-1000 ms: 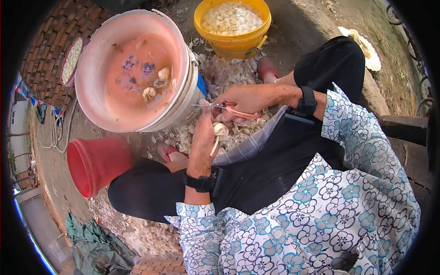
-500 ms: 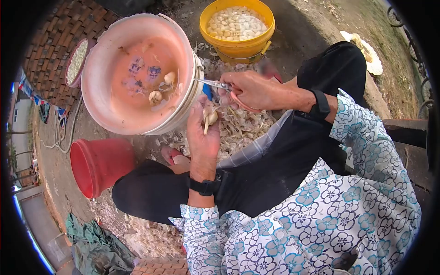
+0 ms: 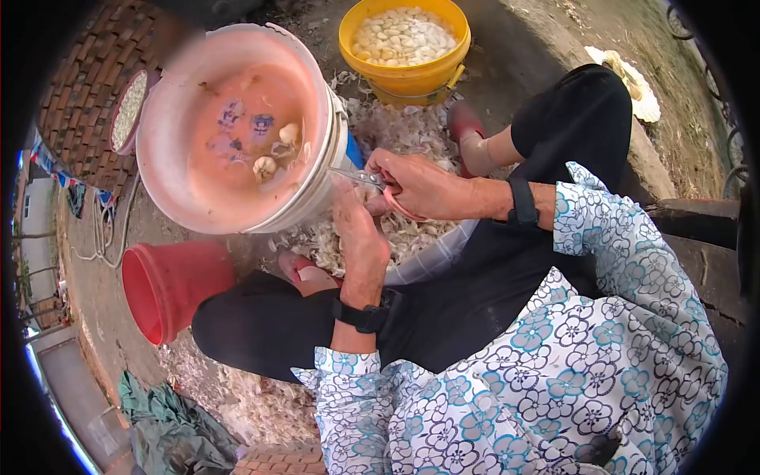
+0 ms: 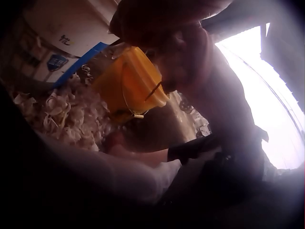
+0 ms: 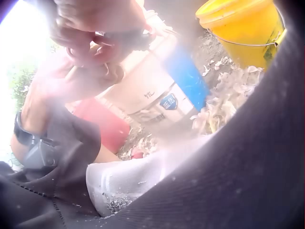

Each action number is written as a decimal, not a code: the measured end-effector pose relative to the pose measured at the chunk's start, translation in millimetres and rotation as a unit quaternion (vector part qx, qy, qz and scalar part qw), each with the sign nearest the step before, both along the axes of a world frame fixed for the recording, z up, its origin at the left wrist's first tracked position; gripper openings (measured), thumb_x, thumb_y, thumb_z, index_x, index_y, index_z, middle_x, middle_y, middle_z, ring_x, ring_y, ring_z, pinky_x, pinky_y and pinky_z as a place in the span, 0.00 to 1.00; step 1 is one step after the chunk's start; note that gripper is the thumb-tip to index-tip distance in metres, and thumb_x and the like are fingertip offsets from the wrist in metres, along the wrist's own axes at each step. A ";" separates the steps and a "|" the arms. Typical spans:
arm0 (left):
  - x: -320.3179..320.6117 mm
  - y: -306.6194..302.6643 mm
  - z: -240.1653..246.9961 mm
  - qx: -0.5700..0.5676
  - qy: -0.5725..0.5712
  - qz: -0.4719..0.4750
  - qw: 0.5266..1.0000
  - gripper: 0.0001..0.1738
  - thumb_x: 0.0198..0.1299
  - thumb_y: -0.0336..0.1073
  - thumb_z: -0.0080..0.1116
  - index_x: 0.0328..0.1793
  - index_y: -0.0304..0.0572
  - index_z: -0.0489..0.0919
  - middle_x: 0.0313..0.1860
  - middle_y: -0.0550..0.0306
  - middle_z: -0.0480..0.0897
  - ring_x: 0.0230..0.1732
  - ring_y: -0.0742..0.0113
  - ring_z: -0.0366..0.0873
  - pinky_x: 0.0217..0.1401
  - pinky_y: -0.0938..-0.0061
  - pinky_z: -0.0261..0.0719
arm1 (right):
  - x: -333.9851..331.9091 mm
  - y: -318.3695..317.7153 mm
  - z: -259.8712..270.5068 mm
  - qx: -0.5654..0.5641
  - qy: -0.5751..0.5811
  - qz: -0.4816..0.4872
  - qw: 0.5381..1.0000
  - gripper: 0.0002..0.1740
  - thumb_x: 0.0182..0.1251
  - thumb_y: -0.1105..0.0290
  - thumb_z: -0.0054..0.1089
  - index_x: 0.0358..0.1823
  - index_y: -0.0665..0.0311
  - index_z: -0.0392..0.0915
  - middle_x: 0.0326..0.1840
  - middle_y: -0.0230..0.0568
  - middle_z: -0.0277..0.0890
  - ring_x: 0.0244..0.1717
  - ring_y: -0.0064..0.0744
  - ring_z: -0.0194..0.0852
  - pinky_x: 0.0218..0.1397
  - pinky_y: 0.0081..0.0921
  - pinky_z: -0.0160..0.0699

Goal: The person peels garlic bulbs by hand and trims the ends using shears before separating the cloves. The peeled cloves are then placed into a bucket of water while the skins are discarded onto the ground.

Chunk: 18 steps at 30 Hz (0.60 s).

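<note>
My right hand (image 3: 427, 188) grips a pair of scissors (image 3: 360, 176) with pinkish-orange handle loops, its blades lying close over the fingers of my left hand (image 3: 361, 241). That left hand is curled in front of the white bucket, around a garlic bulb mostly hidden now in the head view. In the right wrist view both hands are close together and blurred. The large white bucket (image 3: 166, 103) has a pinkish inside, where garlic bulbs (image 3: 264, 168) lie at the bottom.
A yellow bucket (image 3: 404, 89) of peeled cloves stands ahead. To the left are a tipped red bucket (image 3: 186, 285) and a bowl of pale pieces (image 3: 129, 115). Garlic skins (image 3: 261, 404) cover the ground around the legs. Green cloth (image 3: 170, 427) lies at lower left.
The hands parted, showing the garlic bulb with its stem in the left palm, then came together again. The scissors have moved back down onto the left fingers, and the left hand has turned.
</note>
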<state>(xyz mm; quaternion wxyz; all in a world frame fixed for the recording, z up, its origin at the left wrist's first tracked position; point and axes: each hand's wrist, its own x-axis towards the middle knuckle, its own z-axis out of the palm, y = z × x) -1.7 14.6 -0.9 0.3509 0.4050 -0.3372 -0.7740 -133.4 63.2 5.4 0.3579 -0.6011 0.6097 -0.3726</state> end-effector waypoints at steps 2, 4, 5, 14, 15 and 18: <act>2.9 1.0 -2.3 -0.021 0.003 0.000 1.000 0.23 0.71 0.55 0.40 0.49 0.41 0.72 0.40 0.62 0.71 0.39 0.73 0.73 0.39 0.76 0.75 | 2.4 0.8 1.0 0.004 -0.024 0.006 1.000 0.15 0.61 0.77 0.56 0.48 0.66 0.63 0.24 0.46 0.68 0.24 0.41 0.71 0.27 0.38 0.67; 5.8 0.4 -8.0 -0.031 -0.015 -0.004 0.999 0.23 0.71 0.55 0.41 0.47 0.42 0.71 0.40 0.61 0.73 0.39 0.73 0.74 0.40 0.76 0.76 | 5.5 1.9 -2.5 0.040 -0.043 0.005 0.998 0.16 0.62 0.77 0.55 0.48 0.66 0.63 0.23 0.45 0.69 0.23 0.39 0.71 0.26 0.37 0.67; 6.0 -0.2 -10.7 -0.030 -0.015 -0.003 0.999 0.23 0.71 0.55 0.41 0.47 0.42 0.71 0.40 0.61 0.73 0.39 0.73 0.74 0.40 0.76 0.76 | 6.3 2.2 -4.2 0.074 -0.060 0.005 0.995 0.16 0.62 0.77 0.55 0.49 0.66 0.63 0.23 0.44 0.69 0.23 0.37 0.71 0.25 0.37 0.67; 6.6 -18.9 -6.1 0.050 -0.065 -0.021 0.996 0.16 0.70 0.48 0.45 0.49 0.43 0.72 0.38 0.60 0.80 0.31 0.71 0.78 0.28 0.75 0.79 | -3.2 2.1 12.7 0.167 -0.271 0.057 0.946 0.11 0.71 0.67 0.53 0.45 0.65 0.62 0.26 0.36 0.70 0.23 0.19 0.64 0.21 0.19 0.64; 6.9 -20.9 -6.9 0.070 -0.071 -0.030 0.995 0.16 0.68 0.49 0.46 0.42 0.44 0.71 0.33 0.61 0.77 0.27 0.70 0.77 0.25 0.74 0.78 | -5.1 0.5 9.7 0.167 -0.271 0.059 0.946 0.11 0.71 0.67 0.53 0.45 0.65 0.62 0.26 0.36 0.70 0.23 0.19 0.64 0.21 0.19 0.64; 13.5 -31.0 -15.9 0.111 -0.051 -0.069 0.990 0.17 0.68 0.50 0.47 0.35 0.45 0.70 0.26 0.61 0.75 0.24 0.70 0.76 0.22 0.75 0.75 | -13.9 -4.2 -9.6 0.185 -0.517 0.151 0.822 0.13 0.73 0.63 0.52 0.50 0.63 0.68 0.36 0.34 0.74 0.25 0.13 0.60 0.24 0.11 0.60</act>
